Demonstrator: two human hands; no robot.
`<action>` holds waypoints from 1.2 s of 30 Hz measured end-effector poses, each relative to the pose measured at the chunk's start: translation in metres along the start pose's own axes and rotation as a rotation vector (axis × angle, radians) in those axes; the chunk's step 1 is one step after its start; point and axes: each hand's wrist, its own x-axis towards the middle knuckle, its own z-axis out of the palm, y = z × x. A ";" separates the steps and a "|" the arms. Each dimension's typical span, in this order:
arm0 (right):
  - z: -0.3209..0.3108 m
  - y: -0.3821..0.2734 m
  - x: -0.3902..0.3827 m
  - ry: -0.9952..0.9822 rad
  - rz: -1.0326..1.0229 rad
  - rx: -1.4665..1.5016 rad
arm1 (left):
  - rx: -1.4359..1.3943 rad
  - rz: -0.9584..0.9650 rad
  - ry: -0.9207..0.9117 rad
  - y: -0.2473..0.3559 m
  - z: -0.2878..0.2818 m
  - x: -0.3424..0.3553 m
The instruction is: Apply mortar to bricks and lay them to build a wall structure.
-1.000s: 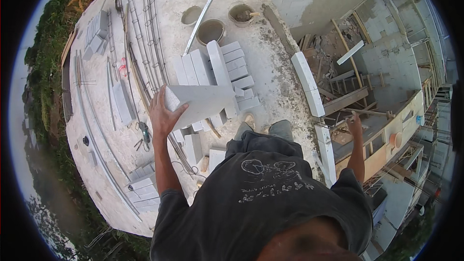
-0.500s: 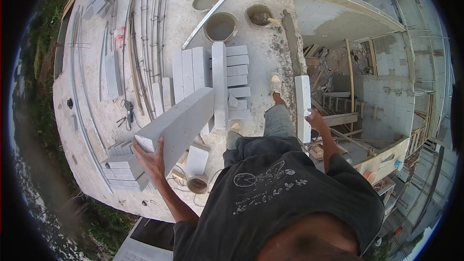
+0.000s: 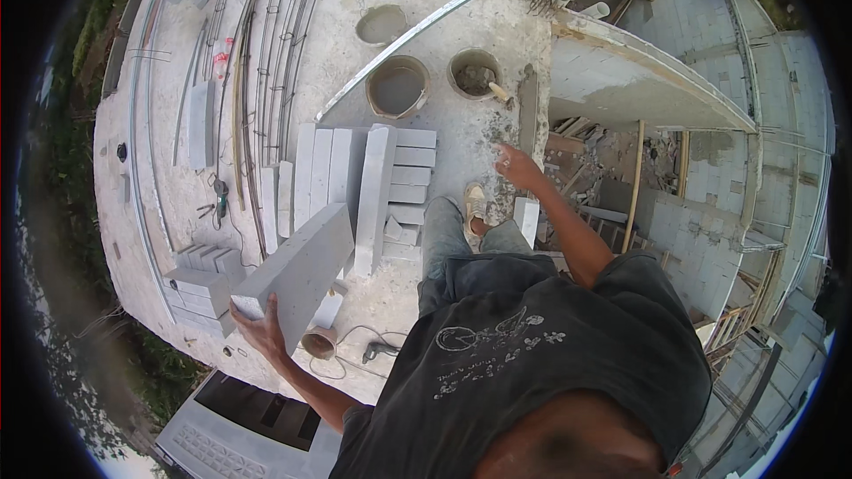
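Note:
My left hand (image 3: 264,328) grips the near end of a long, pale grey lightweight concrete block (image 3: 297,259), its thumb along the upper edge. The block slants away toward other pale blocks (image 3: 333,168) standing side by side. Beside its far end, another long block (image 3: 376,200) lies across a row of smaller blocks (image 3: 413,156). My right hand (image 3: 517,166) is held out over the wall edge with fingers extended and nothing seen in it. Nearer my body, a block (image 3: 526,220) on that edge is partly hidden by my right arm and clothes.
Ahead are a bucket of grey liquid (image 3: 398,115) and a mortar bucket (image 3: 452,78) with a wooden-handled tool (image 3: 500,92). A long metal bar (image 3: 444,19) crosses behind them. Rebar (image 3: 282,53), a power tool (image 3: 220,196) and a drill (image 3: 380,350) lie left. Right, the floor drops into a rubble-strewn room.
My right hand has left the block on the wall edge and reached forward. My left hand still grips the long block. The view has shifted, and one foot has moved.

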 end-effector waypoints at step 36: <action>0.209 -0.093 0.839 -0.157 -0.101 0.020 | 0.877 -0.933 -0.417 0.150 0.090 0.100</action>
